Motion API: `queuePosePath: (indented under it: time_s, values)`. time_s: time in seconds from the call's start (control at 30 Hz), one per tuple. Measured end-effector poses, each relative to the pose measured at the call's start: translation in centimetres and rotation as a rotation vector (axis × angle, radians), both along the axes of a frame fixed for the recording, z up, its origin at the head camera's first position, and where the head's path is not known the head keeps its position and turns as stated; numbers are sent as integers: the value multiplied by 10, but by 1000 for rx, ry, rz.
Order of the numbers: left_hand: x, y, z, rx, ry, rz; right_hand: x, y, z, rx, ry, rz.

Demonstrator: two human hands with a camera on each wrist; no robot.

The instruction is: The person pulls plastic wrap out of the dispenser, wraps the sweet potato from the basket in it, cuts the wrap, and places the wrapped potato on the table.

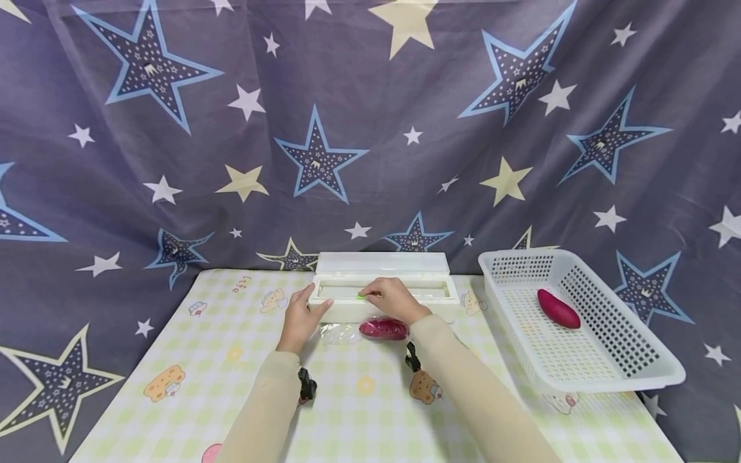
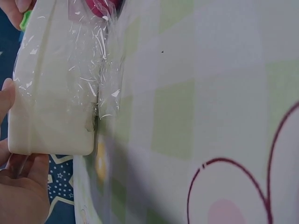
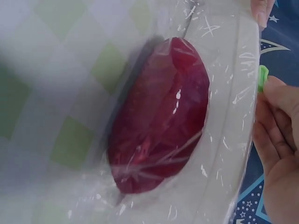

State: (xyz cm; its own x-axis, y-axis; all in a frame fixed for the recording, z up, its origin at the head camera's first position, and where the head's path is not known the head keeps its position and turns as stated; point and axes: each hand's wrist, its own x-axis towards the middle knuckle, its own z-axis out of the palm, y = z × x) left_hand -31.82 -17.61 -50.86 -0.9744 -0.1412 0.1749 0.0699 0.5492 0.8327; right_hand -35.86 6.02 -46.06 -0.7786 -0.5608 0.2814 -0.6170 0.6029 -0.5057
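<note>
A white cling film dispenser (image 1: 341, 313) stands at the back of the table with its lid raised. My left hand (image 1: 300, 318) holds its left end, thumb over the front edge. At the middle of the top edge, my right hand (image 1: 396, 299) pinches a small green slide cutter (image 3: 263, 78) between thumb and fingers. Clear film (image 2: 100, 60) hangs down the dispenser's front onto the table. Under this film, against the front wall, lies a magenta sweet potato (image 3: 161, 116), wrinkled film stretched across it.
To the right, a white perforated basket (image 1: 608, 386) holds another magenta sweet potato (image 1: 558, 309). The table wears a green-checked cloth (image 1: 197, 392) with cartoon prints. Directly behind the dispenser hangs a dark curtain (image 1: 370, 103) patterned with stars.
</note>
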Motion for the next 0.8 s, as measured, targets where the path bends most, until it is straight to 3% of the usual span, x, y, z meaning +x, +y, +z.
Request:
queuePosePath:
  time_s: [0.13,0.47,0.8]
  values:
    - [0,0,0,-6,0,-3,1,-4,1,-20,40,-5]
    - [1,-3,5,-22,-28,-26,3,-18,5,-9,10,-21]
    - [-2,-6,-2,-19,-1,-40,6,-33,9,56,8,-51]
